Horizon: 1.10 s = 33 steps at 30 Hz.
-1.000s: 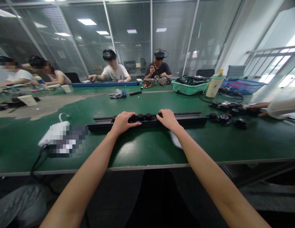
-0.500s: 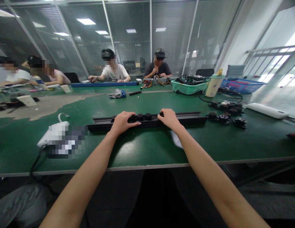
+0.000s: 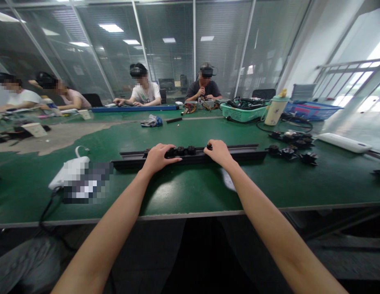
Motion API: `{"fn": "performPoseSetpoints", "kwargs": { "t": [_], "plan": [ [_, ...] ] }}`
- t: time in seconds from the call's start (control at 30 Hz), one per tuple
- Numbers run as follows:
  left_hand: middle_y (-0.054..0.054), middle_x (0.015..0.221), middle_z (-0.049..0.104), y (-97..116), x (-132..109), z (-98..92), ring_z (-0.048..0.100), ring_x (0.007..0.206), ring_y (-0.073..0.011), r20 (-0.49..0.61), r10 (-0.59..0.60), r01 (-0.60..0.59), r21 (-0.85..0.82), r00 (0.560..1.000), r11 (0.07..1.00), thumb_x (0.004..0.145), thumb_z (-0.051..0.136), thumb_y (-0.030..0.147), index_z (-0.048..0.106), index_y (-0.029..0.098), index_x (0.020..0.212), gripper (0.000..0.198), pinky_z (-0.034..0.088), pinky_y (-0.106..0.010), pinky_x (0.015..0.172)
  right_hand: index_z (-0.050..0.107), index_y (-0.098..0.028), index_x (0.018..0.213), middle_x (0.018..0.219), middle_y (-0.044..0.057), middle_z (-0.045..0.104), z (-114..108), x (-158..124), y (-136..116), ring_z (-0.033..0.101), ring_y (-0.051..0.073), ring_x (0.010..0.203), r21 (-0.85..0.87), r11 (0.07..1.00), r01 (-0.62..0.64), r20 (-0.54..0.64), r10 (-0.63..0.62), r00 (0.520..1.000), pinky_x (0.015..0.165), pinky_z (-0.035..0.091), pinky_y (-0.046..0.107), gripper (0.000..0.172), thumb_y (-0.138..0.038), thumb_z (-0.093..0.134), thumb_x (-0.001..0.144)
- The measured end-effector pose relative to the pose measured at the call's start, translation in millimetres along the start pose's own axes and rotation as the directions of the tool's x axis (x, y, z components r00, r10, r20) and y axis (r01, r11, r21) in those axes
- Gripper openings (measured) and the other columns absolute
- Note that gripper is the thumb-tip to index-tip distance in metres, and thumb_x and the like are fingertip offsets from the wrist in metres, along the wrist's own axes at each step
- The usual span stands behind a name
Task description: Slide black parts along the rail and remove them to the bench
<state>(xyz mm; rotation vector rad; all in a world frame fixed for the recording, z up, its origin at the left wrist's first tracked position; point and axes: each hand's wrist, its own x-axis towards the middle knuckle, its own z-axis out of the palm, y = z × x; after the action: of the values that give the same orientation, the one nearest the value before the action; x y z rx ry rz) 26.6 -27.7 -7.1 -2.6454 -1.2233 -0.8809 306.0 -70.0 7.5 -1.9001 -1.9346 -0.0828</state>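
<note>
Resting on a black metal rail [image 3: 235,154] laid lengthwise along a green workbench [image 3: 190,188], the left hand [image 3: 159,158] curled closed over a row of black fittings [image 3: 182,150], while the right hand [image 3: 219,154] pinched a small black piece [image 3: 209,146].

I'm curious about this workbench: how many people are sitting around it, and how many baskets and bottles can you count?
Green basket: 1
Blue basket: 1
Bottle: 1
Seated people: 4
Total: 7
</note>
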Motion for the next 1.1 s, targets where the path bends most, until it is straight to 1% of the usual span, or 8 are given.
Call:
{"fn": "performPoseSetpoints", "kwargs": {
  "t": [0.1,0.37,0.57,0.93,1.1],
  "plan": [
    [-0.011,0.115,0.073,-0.7,0.1,0.3,0.063,0.108,-0.0298,0.002,-0.005,0.005,0.003,1.000,1.000,0.084,0.067,0.070,0.070,0.024,0.120,0.058,0.050,-0.043,0.098,0.073,-0.013,0.111,0.113,0.015,0.075,-0.1,0.2,1.2,0.067,0.027,0.108,0.001,1.000,-0.007,-0.003,0.007,1.000,0.091,0.047,0.033,0.030,-0.031,0.055,0.095],
    [-0.012,0.116,0.073,-1.6,0.4,1.2,0.063,0.109,-0.0301,0.001,0.006,-0.006,0.000,1.000,1.000,0.085,0.067,0.069,0.070,0.022,0.120,0.059,0.050,-0.043,0.099,0.073,-0.012,0.112,0.111,0.015,0.075,-0.5,1.0,3.7,0.067,0.027,0.106,0.001,1.000,-0.022,-0.006,0.022,1.000,0.090,0.047,0.033,0.032,-0.032,0.056,0.094],
    [-0.011,0.116,0.072,-1.2,0.3,1.2,0.063,0.109,-0.0300,0.006,-0.008,0.008,-0.006,1.000,1.000,0.084,0.068,0.069,0.070,0.024,0.120,0.058,0.050,-0.043,0.099,0.074,-0.014,0.110,0.110,0.014,0.076,-1.0,2.0,5.1,0.068,0.026,0.106,0.017,0.999,-0.042,-0.008,0.042,0.999,0.090,0.047,0.032,0.029,-0.031,0.059,0.092],
    [-0.012,0.115,0.073,-1.8,0.6,1.2,0.063,0.109,-0.0307,0.004,0.003,-0.003,0.001,1.000,1.000,0.085,0.066,0.071,0.070,0.022,0.120,0.061,0.050,-0.044,0.098,0.074,-0.015,0.107,0.107,0.013,0.076,-0.6,3.1,9.5,0.069,0.026,0.104,0.032,0.997,-0.067,-0.015,0.068,0.998,0.088,0.047,0.032,0.027,-0.033,0.062,0.090],
    [-0.012,0.117,0.072,-1.2,0.4,0.7,0.063,0.110,-0.0307,0.008,-0.005,0.005,-0.001,1.000,1.000,0.084,0.067,0.070,0.070,0.023,0.122,0.060,0.050,-0.044,0.099,0.074,-0.015,0.107,0.107,0.013,0.076,-0.6,3.0,10.3,0.069,0.027,0.105,0.032,0.996,-0.079,-0.020,0.080,0.997,0.088,0.047,0.032,0.027,-0.033,0.062,0.090]
  ]
}}
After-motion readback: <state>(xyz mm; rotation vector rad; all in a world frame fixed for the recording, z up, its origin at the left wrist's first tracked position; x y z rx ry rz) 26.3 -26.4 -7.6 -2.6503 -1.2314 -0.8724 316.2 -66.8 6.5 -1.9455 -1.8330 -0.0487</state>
